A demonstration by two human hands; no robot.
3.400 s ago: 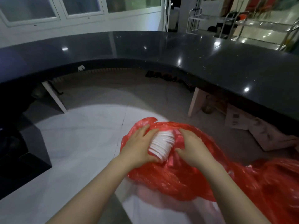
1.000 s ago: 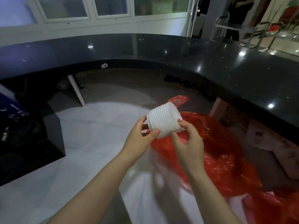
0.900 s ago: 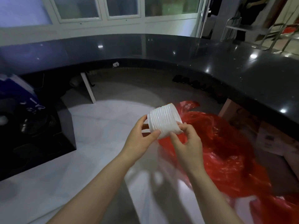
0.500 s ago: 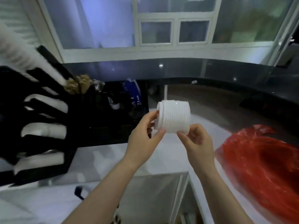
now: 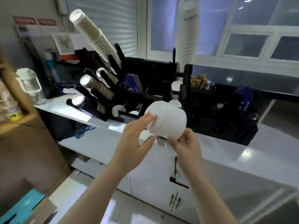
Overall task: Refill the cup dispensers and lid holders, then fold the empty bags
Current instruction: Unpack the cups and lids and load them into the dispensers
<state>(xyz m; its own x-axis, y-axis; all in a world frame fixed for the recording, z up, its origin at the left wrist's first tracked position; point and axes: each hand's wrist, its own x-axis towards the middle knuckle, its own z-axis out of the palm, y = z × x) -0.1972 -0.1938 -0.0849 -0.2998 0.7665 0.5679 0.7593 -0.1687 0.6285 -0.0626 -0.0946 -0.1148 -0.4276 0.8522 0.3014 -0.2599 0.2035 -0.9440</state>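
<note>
Holding a stack of white lids at frame centre, both hands were clamped on it: left hand had fingertips on the near flat face and thumb under it, right hand pinched the lower edge from below. Stack was held on its side, off the counter, likely to keep the loose lids squeezed together while lining them up with a slot. Just behind it sat the black organizer rack, centre of frame, on the white counter. A few white lids were already stacked in an upright channel of that rack, right above the held stack, so that looked like the target holder; cannot tell how full it was. Tilted tubes at left centre held paper cups, angled toward the viewer, probably for easy pulling. A long slanted cup stack rose to upper left, and a tall upright cup stack stood at upper centre. Clear jar at left edge, blurred. Cabinet doors below counter. Red bag not in view. Judged: lid refill in progress, bag folding not yet started.
</note>
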